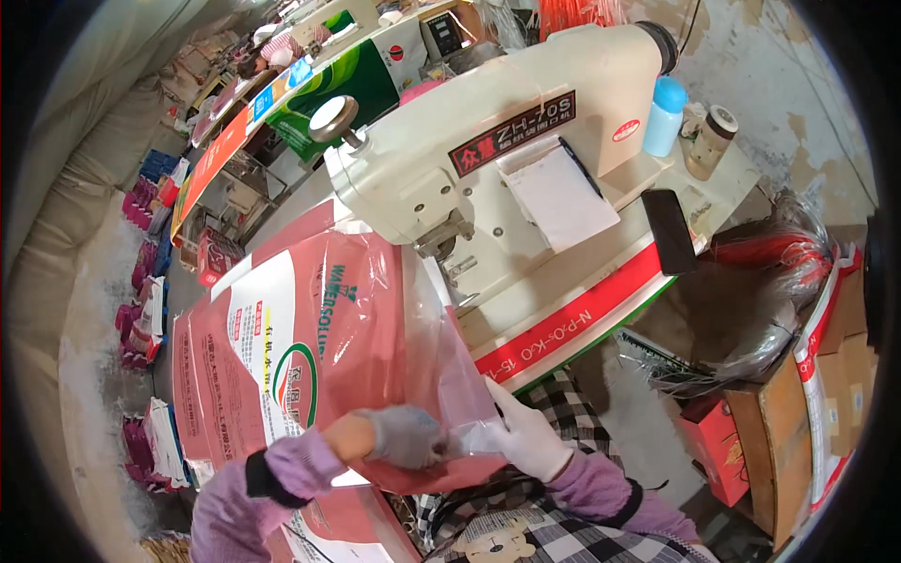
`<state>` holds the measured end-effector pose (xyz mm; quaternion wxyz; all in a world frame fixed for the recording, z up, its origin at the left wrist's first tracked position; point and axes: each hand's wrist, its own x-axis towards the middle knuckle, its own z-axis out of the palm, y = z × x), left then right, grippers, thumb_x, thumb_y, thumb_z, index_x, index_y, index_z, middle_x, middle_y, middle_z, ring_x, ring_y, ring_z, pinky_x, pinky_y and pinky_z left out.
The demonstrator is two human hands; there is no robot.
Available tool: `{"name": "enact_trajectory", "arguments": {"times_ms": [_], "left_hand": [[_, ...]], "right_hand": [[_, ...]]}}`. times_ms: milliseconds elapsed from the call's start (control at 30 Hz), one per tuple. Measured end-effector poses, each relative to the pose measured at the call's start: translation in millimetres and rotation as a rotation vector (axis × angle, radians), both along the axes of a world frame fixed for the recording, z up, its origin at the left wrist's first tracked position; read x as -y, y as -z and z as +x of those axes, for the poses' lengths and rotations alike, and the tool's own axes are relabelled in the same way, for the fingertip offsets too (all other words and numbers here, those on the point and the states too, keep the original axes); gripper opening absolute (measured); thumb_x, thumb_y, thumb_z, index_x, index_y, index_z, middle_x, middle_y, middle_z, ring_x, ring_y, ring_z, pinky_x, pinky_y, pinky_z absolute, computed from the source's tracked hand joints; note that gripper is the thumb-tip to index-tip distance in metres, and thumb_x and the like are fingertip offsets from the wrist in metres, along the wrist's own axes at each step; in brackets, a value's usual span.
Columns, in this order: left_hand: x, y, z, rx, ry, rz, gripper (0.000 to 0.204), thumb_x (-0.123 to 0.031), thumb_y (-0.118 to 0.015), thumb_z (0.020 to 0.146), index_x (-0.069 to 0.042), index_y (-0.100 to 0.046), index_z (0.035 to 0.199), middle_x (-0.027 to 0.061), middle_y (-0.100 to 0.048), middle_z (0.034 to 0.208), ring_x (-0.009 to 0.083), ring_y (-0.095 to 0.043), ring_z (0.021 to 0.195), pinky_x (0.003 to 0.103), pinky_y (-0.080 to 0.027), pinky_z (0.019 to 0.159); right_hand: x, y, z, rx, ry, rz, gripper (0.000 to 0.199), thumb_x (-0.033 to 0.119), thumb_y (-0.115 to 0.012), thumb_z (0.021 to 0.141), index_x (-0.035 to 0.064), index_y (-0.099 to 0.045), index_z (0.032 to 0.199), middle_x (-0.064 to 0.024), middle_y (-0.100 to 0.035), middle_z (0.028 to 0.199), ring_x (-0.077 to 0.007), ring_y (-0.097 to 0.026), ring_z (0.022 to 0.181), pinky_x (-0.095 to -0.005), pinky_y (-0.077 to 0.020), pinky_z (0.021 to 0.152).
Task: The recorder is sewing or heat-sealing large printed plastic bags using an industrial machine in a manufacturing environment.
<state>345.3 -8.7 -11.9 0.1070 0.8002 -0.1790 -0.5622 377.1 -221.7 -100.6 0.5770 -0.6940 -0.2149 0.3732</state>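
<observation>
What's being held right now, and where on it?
The pink bag: its clear lining appears held by the near right edge in the right hand. The left hand curls at the bag's near end; its grip is unclear.

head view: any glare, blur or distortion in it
Head view: pale glare streaks on the bag's glossy film; also in the head view, fisheye distortion, with black corners; in that same view, the machine reads clearly, while the upper-left background is too small for fine detail.

From where I stand, one view looks steeply down from the person's head (a wide fisheye, edges bending), close over bag [343, 342] and machine [441, 202].
</observation>
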Motion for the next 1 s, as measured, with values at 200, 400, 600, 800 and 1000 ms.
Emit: {"name": "enact_trajectory", "arguments": {"times_ms": [200,400,600,800,1000], "left_hand": [[4,-27,-12,0.521,-0.572,0.481,0.053,-0.052,-0.054,0.091,-0.002,-0.063,0.106,0.0189,-0.069,0.094,0.0324,-0.068,0.089,0.045,-0.052,0.075],[-23,20,4,0.482,-0.403,0.779,0.073,-0.065,-0.063,0.077,-0.001,-0.059,0.113,0.0172,-0.068,0.105,0.0313,-0.068,0.097,0.044,-0.053,0.077],[-22,30,-4,0.782,-0.587,0.587,0.045,-0.045,-0.071,0.076,-0.006,-0.066,0.098,0.0177,-0.069,0.100,0.0321,-0.067,0.091,0.043,-0.052,0.079],[-11,22,-5,0.397,-0.679,-0.195,0.032,-0.031,-0.062,0.090,-0.004,-0.065,0.106,0.0105,-0.068,0.092,0.0234,-0.064,0.087,0.037,-0.050,0.080],[52,-13,3,0.391,-1.146,-0.008,0.051,-0.045,-0.068,0.088,0.004,-0.055,0.099,0.0158,-0.064,0.081,0.0179,-0.061,0.076,0.038,-0.051,0.071]], "right_hand": [[12,-27,8,-0.041,-0.064,-0.009,0.066,0.013,-0.056,0.086,0.0060,-0.032,0.147,-0.0241,-0.062,0.079,-0.0326,-0.066,0.069,-0.0401,-0.0524,0.068],[7,-21,-1,0.187,-0.051,-0.017,0.062,0.014,-0.056,0.085,0.0065,-0.037,0.144,-0.0228,-0.060,0.067,-0.0414,-0.061,0.061,-0.0497,-0.0490,0.060],[12,-22,4,0.250,-0.077,-0.033,0.059,0.013,-0.056,0.085,0.0070,-0.039,0.142,-0.0236,-0.061,0.070,-0.0411,-0.061,0.062,-0.0501,-0.0495,0.061],[12,0,6,0.206,-0.083,-0.021,0.051,0.019,-0.056,0.090,0.0067,-0.045,0.138,-0.0249,-0.064,0.079,-0.0410,-0.064,0.071,-0.0476,-0.0519,0.066],[-10,13,55,0.481,0.094,0.188,0.047,0.032,-0.055,0.096,0.0038,-0.050,0.133,-0.0227,-0.067,0.097,-0.0363,-0.067,0.089,-0.0405,-0.0520,0.079]]}}
